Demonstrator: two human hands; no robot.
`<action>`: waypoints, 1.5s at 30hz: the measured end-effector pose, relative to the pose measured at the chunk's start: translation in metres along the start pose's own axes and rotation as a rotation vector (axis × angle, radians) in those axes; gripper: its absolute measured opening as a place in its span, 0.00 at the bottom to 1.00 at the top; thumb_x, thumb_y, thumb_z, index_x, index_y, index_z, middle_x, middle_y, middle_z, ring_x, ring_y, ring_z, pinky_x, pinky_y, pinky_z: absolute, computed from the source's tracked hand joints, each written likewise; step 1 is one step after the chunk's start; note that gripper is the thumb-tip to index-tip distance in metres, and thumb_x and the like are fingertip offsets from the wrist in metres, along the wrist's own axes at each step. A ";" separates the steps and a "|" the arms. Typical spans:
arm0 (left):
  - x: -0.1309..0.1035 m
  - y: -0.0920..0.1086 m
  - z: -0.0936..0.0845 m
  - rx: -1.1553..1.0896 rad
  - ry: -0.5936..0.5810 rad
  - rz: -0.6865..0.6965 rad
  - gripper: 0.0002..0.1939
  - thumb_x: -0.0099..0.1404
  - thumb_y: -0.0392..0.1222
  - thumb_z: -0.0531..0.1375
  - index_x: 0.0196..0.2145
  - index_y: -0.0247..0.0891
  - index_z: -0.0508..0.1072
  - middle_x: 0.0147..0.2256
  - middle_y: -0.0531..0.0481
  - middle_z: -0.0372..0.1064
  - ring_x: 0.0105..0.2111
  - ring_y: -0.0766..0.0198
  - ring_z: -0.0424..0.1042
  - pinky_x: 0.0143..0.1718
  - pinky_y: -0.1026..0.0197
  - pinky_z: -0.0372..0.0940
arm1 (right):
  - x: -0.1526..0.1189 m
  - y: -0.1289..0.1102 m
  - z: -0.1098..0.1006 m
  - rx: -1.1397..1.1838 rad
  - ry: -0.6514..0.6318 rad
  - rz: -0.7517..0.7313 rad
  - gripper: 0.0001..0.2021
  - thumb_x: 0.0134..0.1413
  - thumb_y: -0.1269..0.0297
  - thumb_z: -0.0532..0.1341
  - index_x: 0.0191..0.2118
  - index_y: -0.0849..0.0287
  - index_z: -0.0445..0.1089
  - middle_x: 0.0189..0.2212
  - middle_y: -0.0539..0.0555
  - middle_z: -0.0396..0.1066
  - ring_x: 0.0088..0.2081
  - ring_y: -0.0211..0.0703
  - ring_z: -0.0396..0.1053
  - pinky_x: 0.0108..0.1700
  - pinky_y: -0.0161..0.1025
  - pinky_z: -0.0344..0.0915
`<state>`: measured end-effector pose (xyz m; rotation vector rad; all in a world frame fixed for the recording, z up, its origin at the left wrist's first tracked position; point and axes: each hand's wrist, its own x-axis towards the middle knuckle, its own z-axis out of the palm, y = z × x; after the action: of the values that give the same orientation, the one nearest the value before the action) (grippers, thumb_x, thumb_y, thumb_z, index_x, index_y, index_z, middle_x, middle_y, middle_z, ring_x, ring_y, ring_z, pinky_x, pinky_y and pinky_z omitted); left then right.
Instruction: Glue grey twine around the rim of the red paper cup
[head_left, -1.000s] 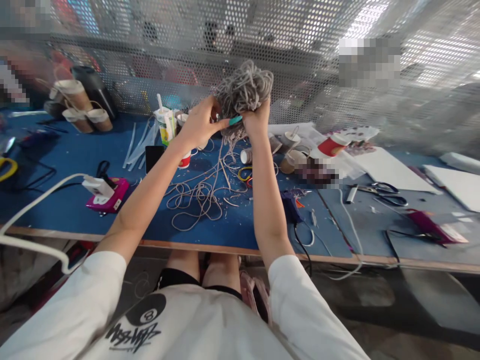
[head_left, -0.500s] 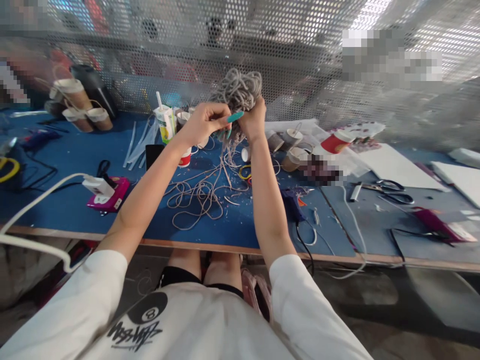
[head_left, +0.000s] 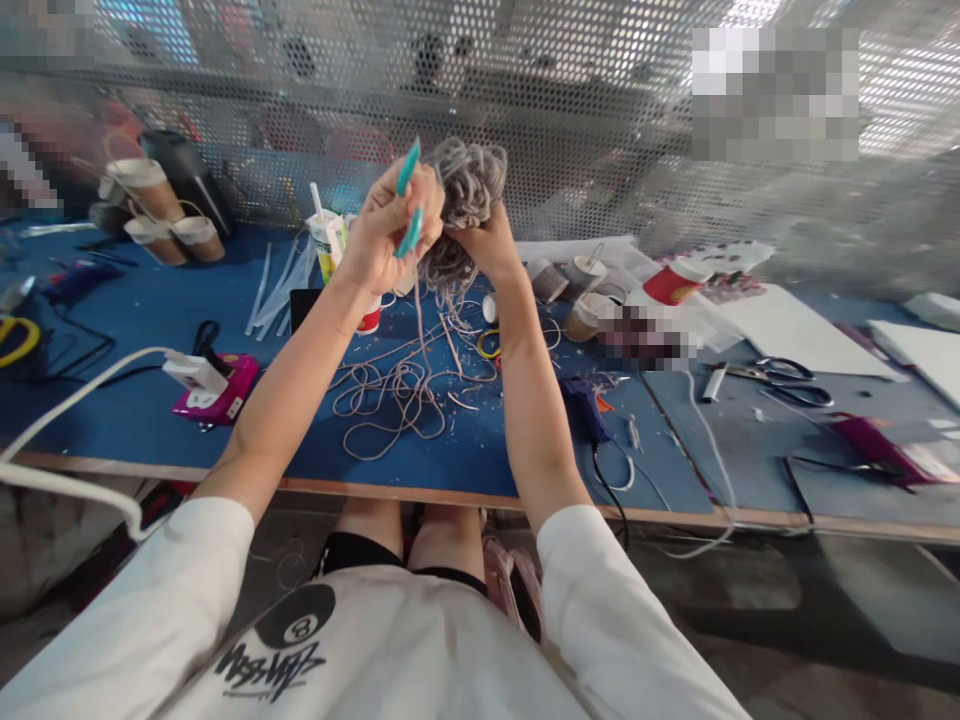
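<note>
My right hand (head_left: 491,238) is closed around a thick looped bundle of grey cord (head_left: 472,180), raised above the table. Just left of the bundle, my left hand (head_left: 397,220) is raised and its fingers are curled on a slim turquoise tool (head_left: 409,168). Two turquoise parts show, one above the fingers and one across them; its exact kind is unclear. A single strand of cord (head_left: 420,320) runs from beside my left hand down to a loose tangle of thin cord (head_left: 390,400) on the blue table (head_left: 315,440).
A drink carton (head_left: 326,245) with a straw stands left of the cord. Paper cups (head_left: 589,275) are at the right, near a blue glue gun (head_left: 589,408) and scissors (head_left: 787,380). A pink power strip (head_left: 225,395) lies left. A perforated metal screen (head_left: 570,120) rises behind.
My left hand has drawn left and up from the bundle, turning the turquoise tool upright. The bundle and my right hand have shifted slightly left.
</note>
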<state>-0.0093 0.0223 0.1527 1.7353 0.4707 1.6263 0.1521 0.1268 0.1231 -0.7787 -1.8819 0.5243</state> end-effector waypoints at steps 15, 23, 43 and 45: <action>0.013 -0.047 -0.029 0.211 0.033 -0.216 0.30 0.64 0.75 0.45 0.30 0.43 0.59 0.28 0.51 0.58 0.36 0.63 0.66 0.33 0.58 0.61 | -0.026 -0.051 -0.052 0.054 -0.187 -0.035 0.27 0.43 0.58 0.73 0.51 0.48 0.68 0.60 0.53 0.67 0.63 0.55 0.64 0.58 0.51 0.72; 0.007 -0.039 -0.014 0.251 0.095 -0.239 0.25 0.73 0.66 0.44 0.35 0.42 0.65 0.31 0.50 0.66 0.41 0.63 0.71 0.35 0.57 0.66 | -0.019 -0.038 -0.018 -0.163 -0.147 -0.074 0.13 0.49 0.63 0.68 0.40 0.51 0.67 0.46 0.53 0.72 0.54 0.52 0.69 0.62 0.54 0.67; 0.002 0.049 -0.031 0.385 0.051 0.130 0.34 0.60 0.80 0.42 0.46 0.55 0.67 0.33 0.46 0.66 0.49 0.52 0.67 0.39 0.52 0.66 | -0.028 0.025 -0.025 -0.319 0.035 -0.119 0.16 0.39 0.77 0.63 0.35 0.51 0.65 0.43 0.55 0.68 0.53 0.55 0.65 0.64 0.63 0.61; -0.003 0.057 -0.027 0.304 0.123 0.238 0.32 0.61 0.79 0.44 0.44 0.55 0.67 0.31 0.47 0.66 0.50 0.53 0.67 0.40 0.54 0.67 | -0.028 0.031 -0.022 -0.324 0.063 -0.112 0.17 0.38 0.76 0.64 0.36 0.51 0.65 0.44 0.55 0.68 0.54 0.56 0.64 0.64 0.64 0.60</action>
<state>-0.0475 -0.0122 0.1892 1.9819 0.6156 1.9171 0.1895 0.1293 0.0942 -0.8812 -1.9633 0.1231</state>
